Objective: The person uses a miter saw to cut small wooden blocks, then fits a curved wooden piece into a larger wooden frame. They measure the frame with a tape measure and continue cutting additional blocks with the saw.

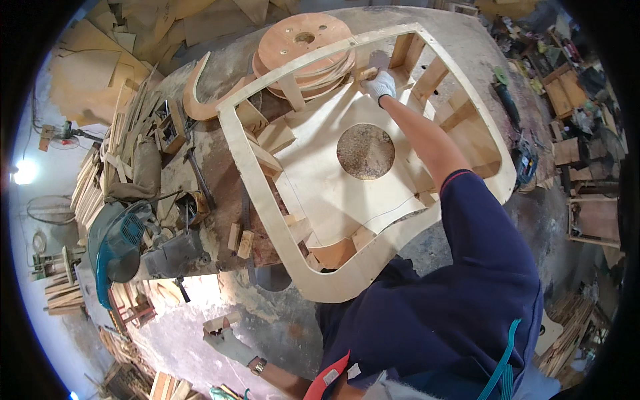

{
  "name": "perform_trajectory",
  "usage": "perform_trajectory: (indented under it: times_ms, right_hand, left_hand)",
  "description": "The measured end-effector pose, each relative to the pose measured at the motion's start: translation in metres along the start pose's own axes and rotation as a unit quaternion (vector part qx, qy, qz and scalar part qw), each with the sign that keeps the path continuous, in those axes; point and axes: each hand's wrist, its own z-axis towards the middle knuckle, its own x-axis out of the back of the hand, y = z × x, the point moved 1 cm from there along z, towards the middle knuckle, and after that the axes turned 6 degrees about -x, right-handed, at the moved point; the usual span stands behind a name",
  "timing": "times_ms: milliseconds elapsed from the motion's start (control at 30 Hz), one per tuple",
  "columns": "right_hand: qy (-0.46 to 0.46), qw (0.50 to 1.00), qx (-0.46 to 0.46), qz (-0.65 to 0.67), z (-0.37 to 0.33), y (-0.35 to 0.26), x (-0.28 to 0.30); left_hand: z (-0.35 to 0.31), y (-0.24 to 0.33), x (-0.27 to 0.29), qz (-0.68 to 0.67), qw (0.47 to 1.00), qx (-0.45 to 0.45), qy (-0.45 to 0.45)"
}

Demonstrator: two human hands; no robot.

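Note:
A large pale plywood frame (260, 180) with rounded corners spans the bench, with upright wooden blocks between its rim and a lower panel (313, 153). The panel has a round hole in its middle. At the far inner side of the frame, my right hand (382, 87), in a light glove, is closed on a small tan wooden piece (367, 73). A greyish shape just beyond it is unclear. Low on the left, apart from the frame, my gloved left hand (228, 345) grips a small wooden block (221, 323) over the floor.
Round plywood discs (303, 40) are stacked behind the frame, beside a curved plywood piece (200, 87). A teal power saw (120, 247) stands left, near a hammer (199, 175) and two loose wood blocks (240, 240). Power tools (525, 160) lie right; wood scraps crowd the edges.

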Motion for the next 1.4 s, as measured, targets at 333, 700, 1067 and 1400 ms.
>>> perform_trajectory:
  times_ms: [333,700,1067,1400]
  right_hand:
    - [0.048,0.959,0.103,0.261,0.028,0.056,-0.065]
    - [-0.009,0.966,0.127,0.225,0.039,0.066,-0.07]
    - [0.047,0.976,0.158,0.139,0.049,0.083,-0.094]
    - [0.017,0.973,0.134,0.186,0.039,0.069,-0.078]
  left_hand:
    - [-0.041,0.22,-0.105,-0.163,0.97,-0.15,-0.105]
    - [-0.015,0.264,-0.466,-0.041,0.958,-0.127,-0.253]
    - [0.007,0.212,-0.638,0.04,0.979,-0.195,-0.047]
    - [-0.004,0.234,-0.624,0.031,0.977,-0.193,-0.083]
